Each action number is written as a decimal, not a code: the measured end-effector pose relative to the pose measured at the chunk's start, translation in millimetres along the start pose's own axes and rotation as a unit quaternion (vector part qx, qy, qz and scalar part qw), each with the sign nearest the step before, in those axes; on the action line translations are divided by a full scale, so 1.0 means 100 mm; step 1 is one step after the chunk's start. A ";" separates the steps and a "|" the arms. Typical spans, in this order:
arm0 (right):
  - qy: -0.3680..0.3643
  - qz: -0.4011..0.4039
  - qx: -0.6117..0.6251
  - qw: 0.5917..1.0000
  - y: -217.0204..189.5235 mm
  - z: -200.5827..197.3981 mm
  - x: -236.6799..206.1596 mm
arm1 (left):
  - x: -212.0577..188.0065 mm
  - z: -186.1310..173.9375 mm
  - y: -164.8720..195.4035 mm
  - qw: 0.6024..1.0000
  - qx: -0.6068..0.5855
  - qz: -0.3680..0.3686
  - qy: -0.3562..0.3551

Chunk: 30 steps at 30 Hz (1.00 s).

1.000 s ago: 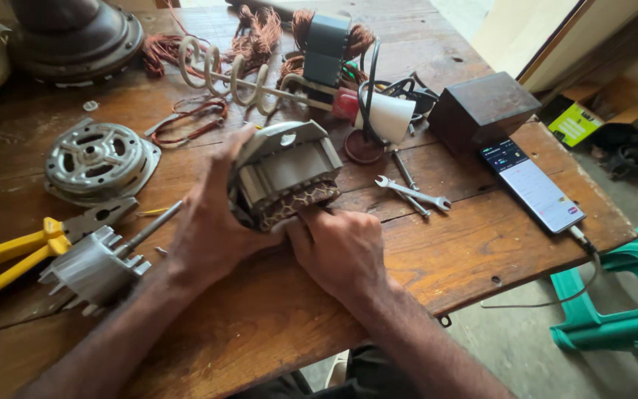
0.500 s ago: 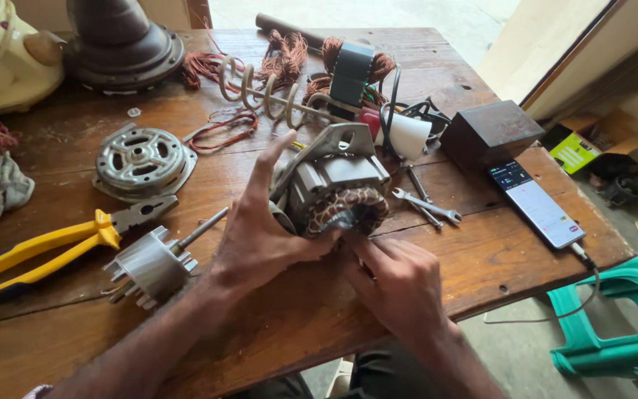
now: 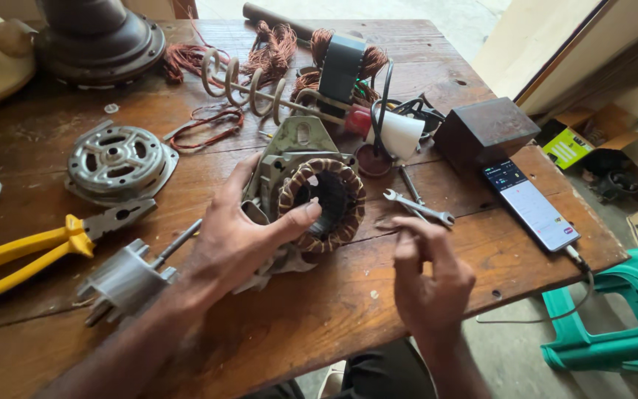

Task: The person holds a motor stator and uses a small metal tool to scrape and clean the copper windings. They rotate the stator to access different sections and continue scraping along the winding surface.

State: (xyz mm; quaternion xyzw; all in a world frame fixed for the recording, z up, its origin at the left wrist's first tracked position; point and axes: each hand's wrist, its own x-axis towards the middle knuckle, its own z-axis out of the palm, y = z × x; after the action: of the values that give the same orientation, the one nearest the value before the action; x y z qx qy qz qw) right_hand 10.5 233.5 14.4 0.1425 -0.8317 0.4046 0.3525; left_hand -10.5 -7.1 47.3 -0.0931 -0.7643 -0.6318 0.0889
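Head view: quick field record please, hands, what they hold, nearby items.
left hand: grips motor stator, thumb on its copper winding
right hand: free, off the stator, fingers curled just below the spanner
stator pose: tipped on edge, bore toward the camera
left of the hands: yellow pliers, grey rotor with shaft, round end cover
right of the hands: phone, screen lit, cable attached; dark wooden block
surface: wooden table

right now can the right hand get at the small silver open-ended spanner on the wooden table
Probably yes: the right hand hovers empty, fingers loosely curled, just in front of the silver spanner, with only bare wooden table between. The left hand holds the copper-wound motor stator off to the side.
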 end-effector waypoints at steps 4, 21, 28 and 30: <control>-0.032 0.005 -0.027 0.999 -0.02 0.01 -0.01 | 0.07 -0.06 -0.05 0.996 0.077 -0.026 -0.026; -0.038 0.084 0.024 0.995 0.00 0.06 0.02 | 0.22 -0.29 -0.26 0.962 0.244 -0.115 0.028; -0.038 0.150 0.070 0.985 0.00 0.05 0.02 | 0.19 -0.32 -0.21 0.928 0.336 -0.159 0.002; -0.037 0.153 0.081 0.984 0.00 0.05 0.02 | 0.18 -0.34 -0.18 0.909 0.390 -0.149 -0.004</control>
State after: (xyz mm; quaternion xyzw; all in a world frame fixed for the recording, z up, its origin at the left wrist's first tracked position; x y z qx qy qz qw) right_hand 6.6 230.1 13.3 0.0562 -0.8205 0.5144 0.2428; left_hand -32.3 -43.7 41.3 0.0618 -0.9550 -0.2893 0.0198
